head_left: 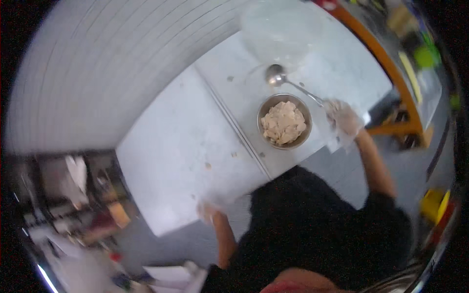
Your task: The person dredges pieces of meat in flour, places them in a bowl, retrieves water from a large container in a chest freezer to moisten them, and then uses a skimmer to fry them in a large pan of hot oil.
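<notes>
Right hand, fingers gripping ladle, at bowl's three o'clock; left hand, seven o'clock, blurred, fingers unclear.

pale lined wall, white tables, grey floor, orange frame

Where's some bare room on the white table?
The biggest patch lies between the wall and the seam in the table, bare except for specks; the left hand borders it. A smaller one lies between the spoon and the orange frame. It's crowded around the bowl of food, right hand and clear bag.
</notes>
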{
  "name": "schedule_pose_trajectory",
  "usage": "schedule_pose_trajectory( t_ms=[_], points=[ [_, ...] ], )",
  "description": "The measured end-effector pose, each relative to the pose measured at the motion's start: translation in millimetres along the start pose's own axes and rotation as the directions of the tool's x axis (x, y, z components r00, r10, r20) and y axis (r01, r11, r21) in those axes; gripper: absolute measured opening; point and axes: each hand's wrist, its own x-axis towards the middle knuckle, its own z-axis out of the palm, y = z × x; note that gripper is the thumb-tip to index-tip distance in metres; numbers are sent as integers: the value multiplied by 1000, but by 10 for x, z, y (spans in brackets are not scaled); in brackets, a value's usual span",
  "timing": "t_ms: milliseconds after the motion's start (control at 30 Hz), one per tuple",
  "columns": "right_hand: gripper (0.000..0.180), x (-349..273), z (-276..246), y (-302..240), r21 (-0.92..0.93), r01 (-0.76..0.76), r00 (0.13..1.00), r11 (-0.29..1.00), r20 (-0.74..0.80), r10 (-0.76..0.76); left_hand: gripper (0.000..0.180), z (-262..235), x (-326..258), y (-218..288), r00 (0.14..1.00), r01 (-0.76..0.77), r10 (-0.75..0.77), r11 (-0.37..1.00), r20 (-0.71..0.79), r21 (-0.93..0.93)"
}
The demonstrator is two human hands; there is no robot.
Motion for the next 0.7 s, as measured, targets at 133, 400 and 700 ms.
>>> schedule_pose_trajectory(
  t_ms=[133, 400, 700],
  points=[
    [43, 378, -105, -354, -295, 658, 748, 693, 359, -559, 29, -774, -424, 1, 887, 415, -460, 764, 33, -495],
    [18, 964, -174, -1275, -266, 855, 518, 444, 460, -721, 37, -989, -14, 155, 881, 472, -455, 834, 129, -285],
    [38, 1429, -68, -1477, -491, 731, 656, 474, 314, -686, 46, -1169, -28, -21, 969, 217, -184, 953, 165, -211]
  ],
)
